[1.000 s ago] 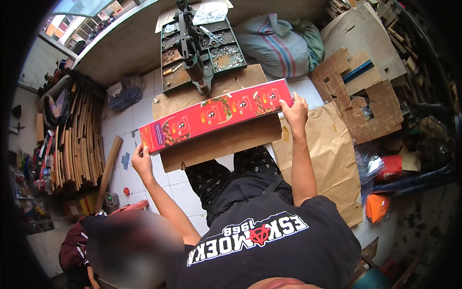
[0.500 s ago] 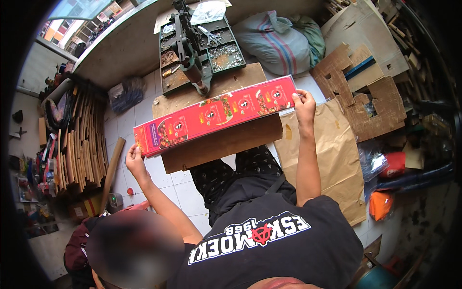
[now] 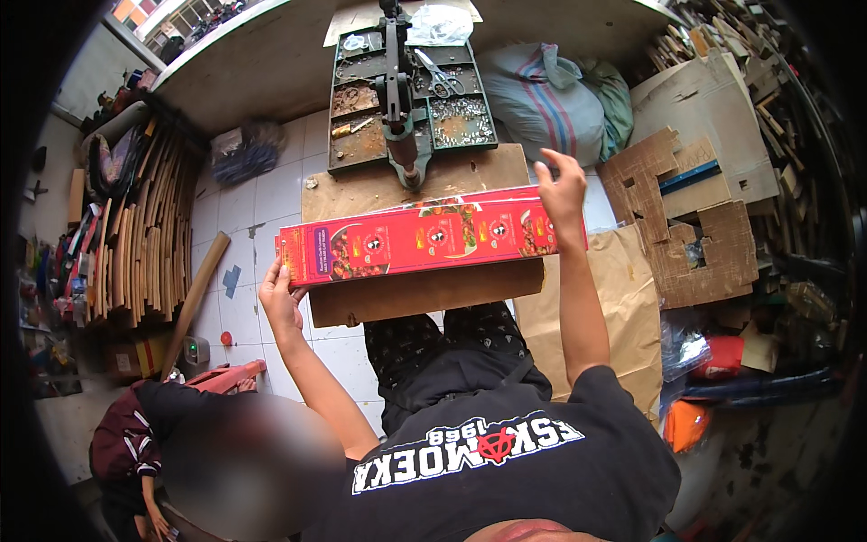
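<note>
We count one left hand (image 3: 284,305), one right hand (image 3: 564,191); at least two red printed panels (image 3: 397,247); one lever press (image 3: 395,99), one compartment tray (image 3: 364,144), one pair of scissors (image 3: 441,81), two sacks (image 3: 542,101).

A long, flat red strip (image 3: 402,242) printed with food pictures lies nearly level between the hands, its near left corner under the left hand's (image 3: 284,298) thumb, its right end partly hidden by the right hand's (image 3: 564,194) wrist; offset edges suggest perhaps two layers.
</note>
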Available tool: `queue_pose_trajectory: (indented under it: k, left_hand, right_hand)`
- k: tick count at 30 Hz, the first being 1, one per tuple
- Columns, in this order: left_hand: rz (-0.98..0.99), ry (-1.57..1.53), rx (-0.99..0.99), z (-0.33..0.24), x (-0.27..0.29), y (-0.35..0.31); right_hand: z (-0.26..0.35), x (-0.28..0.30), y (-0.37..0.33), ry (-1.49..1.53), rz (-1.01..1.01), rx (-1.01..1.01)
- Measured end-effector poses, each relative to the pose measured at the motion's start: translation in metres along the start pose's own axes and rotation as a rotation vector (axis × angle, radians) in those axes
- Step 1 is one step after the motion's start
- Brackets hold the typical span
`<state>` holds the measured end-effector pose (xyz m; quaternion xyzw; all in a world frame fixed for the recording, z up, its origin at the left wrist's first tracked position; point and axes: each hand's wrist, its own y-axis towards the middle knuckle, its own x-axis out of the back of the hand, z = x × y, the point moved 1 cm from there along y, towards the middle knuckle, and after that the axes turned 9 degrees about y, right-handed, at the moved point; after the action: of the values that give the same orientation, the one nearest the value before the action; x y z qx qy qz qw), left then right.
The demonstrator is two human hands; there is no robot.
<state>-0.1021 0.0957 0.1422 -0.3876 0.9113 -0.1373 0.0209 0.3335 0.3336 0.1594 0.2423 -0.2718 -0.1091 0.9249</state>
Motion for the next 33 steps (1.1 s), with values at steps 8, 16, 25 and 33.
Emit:
queue_pose_trajectory:
  k: [8, 16, 25, 33]
  left_hand:
    - [0.035, 0.198, -0.013, -0.002, 0.001, 0.009]
    - [0.039, 0.266, -0.033, -0.012, 0.011, 0.009]
    - [0.161, 0.131, 0.026, -0.012, 0.021, 0.024]
    - [0.277, 0.107, -0.166, -0.053, 0.011, -0.006]
  right_hand:
    - [0.001, -0.154, 0.104, -0.455, 0.353, 0.2]
    - [-0.001, -0.192, 0.116, -0.525, 0.45, 0.035]
    - [-0.001, -0.124, 0.113, 0.268, 0.354, -0.097]
    - [0.049, -0.046, 0.049, 0.682, 0.603, -0.322]
